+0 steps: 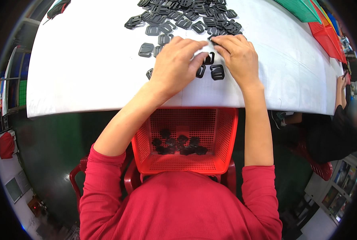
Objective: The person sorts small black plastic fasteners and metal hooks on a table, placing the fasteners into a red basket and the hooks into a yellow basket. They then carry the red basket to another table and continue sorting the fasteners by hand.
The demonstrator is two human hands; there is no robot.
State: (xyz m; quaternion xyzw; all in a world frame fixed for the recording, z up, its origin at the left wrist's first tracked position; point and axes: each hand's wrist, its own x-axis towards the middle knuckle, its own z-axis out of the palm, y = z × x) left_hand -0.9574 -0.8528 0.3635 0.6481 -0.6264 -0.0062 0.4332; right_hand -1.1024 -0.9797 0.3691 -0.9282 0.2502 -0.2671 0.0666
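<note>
Black plastic buckles, flat with slots, lie on the white tabletop. My right hand (240,58) pinches one dark buckle (211,39) between thumb and fingertips, and most of that piece is hidden. Left of it, my left hand (176,62) hovers low over the table with thumb and forefinger apart. Its thumb tip is close to another buckle (210,59); I cannot tell if they touch. A single buckle (217,72) lies just below, between the two hands. More pieces, such as a buckle (146,50), are left of my left hand, some partly covered by it.
A large pile of black buckles (184,14) spreads across the table's far side. Under the near table edge, a red perforated basket (222,160) holds several dark pieces. Green (302,9) and red baskets (326,38) stand far right. Another person (332,132) sits at the right.
</note>
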